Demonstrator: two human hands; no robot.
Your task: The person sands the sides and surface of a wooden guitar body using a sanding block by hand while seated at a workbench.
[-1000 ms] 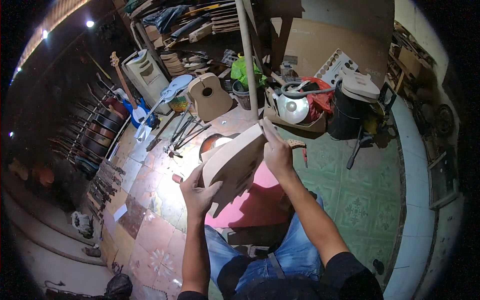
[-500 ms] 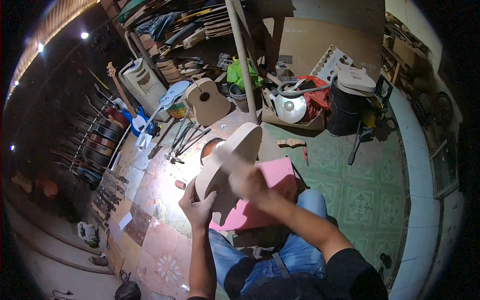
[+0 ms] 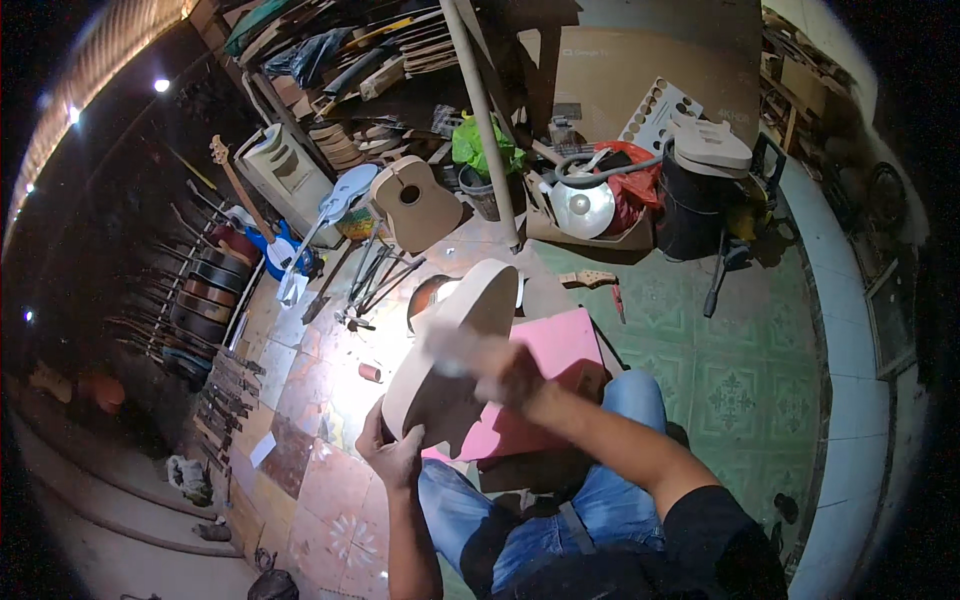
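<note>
At the far left, a row of guitar necks (image 3: 215,385) lies along the floor's dark edge, with a blue guitar body (image 3: 278,252) beyond them. Nearer, the left hand (image 3: 393,452) grips the lower end of an unfinished wooden guitar body (image 3: 450,355), fingers wrapped around its edge. The body stands tilted over the person's lap, just above a pink board (image 3: 545,385) resting on the knees. The right hand (image 3: 490,362) lies on the body's face, blurred, so I cannot tell whether it is flat or curled. Far behind stands an acoustic guitar body (image 3: 415,205) with a sound hole. To the right, a black bin (image 3: 700,210) sits on the green tiled floor (image 3: 750,380).
</note>
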